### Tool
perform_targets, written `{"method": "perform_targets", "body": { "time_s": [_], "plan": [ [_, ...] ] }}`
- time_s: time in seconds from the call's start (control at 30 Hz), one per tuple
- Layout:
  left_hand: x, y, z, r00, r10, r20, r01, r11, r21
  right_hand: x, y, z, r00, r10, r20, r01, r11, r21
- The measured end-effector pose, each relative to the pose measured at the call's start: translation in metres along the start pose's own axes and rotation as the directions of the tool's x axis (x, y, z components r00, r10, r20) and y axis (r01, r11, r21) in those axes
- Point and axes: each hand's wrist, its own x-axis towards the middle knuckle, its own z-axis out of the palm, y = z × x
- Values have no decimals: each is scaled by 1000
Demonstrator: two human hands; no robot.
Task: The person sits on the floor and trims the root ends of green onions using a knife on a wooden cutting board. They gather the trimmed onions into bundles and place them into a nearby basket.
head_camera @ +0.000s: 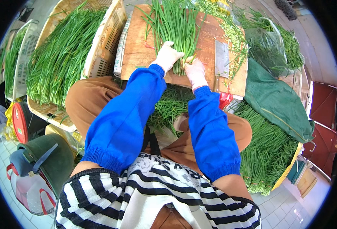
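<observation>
A bunch of green garlic chives lies on a wooden board, its cut stem ends pointing towards me. My left hand, in a pale glove, is closed around the left side of the bunch with the thumb across the stems. At the stem ends, my gloved right hand pinches some of the chives between thumb and fingers. To its right lies a cleaver, its handle towards me. Chopped stem pieces are scattered along the board's right side. A red tie rests left of the bunch.
Left stands a plastic crate heaped with chives. A clear bag of chives and a green woven sack are at right, above more chives. Leaf trimmings lie below the board. A green bucket stands lower left.
</observation>
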Motion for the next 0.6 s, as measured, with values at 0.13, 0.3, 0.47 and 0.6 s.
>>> {"method": "perform_targets", "body": {
  "time_s": [0.13,0.3,0.47,0.6],
  "plan": [
    [21,-34,-4,988,148,39,-147,848,510,-18,-25,-10,964,125,235,-174,964,202],
    [18,-37,2,993,102,-54,-59,848,527,-68,-72,-54,764,88,639,-178,981,78],
    [23,-49,-6,978,192,-78,-155,927,341,-123,-55,-66,430,-70,900,221,975,-31],
    [2,11,-22,968,-212,136,231,962,-147,-170,-16,-36,196,242,950,827,480,-293]
  ]
}}
